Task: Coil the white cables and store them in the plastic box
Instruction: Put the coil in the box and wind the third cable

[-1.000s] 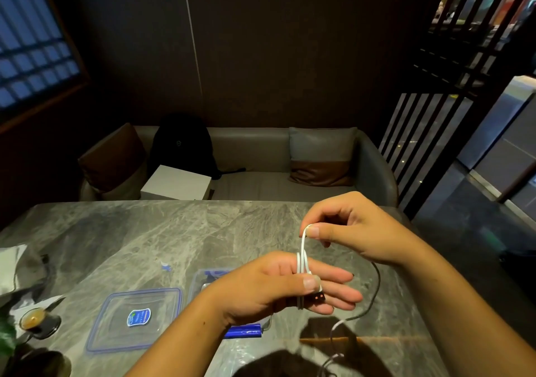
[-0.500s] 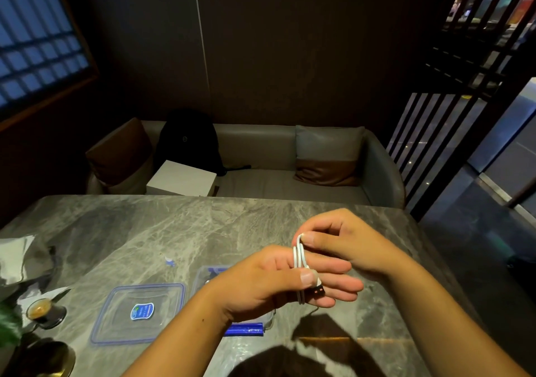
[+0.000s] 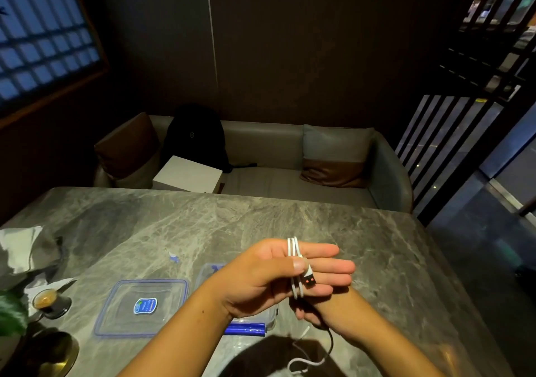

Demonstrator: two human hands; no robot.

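A white cable (image 3: 294, 256) was wound in several loops around the straight, extended fingers of the left hand (image 3: 269, 275), which was held above the near part of a grey marble table (image 3: 174, 226). The loops were pinned against the fingers by the thumb, and the cable's white USB plug (image 3: 309, 280) lay across the fingers just below the thumb tip, its open end turned toward the camera. The right hand (image 3: 314, 311) was tucked beneath the left hand, palm side hidden; whether anything was gripped by it could not be told. A loose tail of the cable (image 3: 301, 360) hung below both hands and curled at the near edge of the table.

A clear plastic box with blue clips (image 3: 206, 275) stood close to the near edge, largely covered by the left hand and forearm, so its contents could not be made out. Just to its left, a clear rectangular lid with a blue rim and a blue label (image 3: 142, 307) was laid flat.

Toward the left edge, a small glass cup of coffee (image 3: 46, 300) was set on a dark saucer, and crumpled white paper (image 3: 17, 246) was seen farther back along the same edge. Beyond the far edge, a grey sofa (image 3: 261, 150) was occupied by a black backpack (image 3: 194, 136) and a flat white carton (image 3: 188, 175).
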